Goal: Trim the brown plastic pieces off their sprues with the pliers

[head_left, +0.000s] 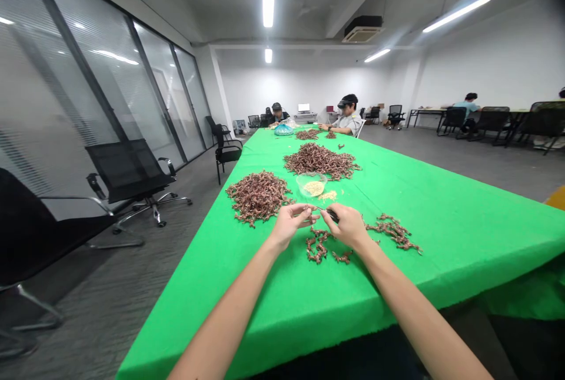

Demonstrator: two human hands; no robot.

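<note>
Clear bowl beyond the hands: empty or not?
Not empty: the clear bowl holds a small heap of pale grains at its bottom, though most of the bowl is bare.

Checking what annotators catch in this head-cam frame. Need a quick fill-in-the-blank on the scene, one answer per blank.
The left hand and right hand hold a small dark item between their ____.
The tablecloth beneath them is bright ____.
Pale granules sit in a clear plastic ____ just beyond the hands.
A heap of brown twiggy pieces lies to the ____ of those granules, as the person faces the table.

Missing words: fingertips, green, bowl, left.
</note>
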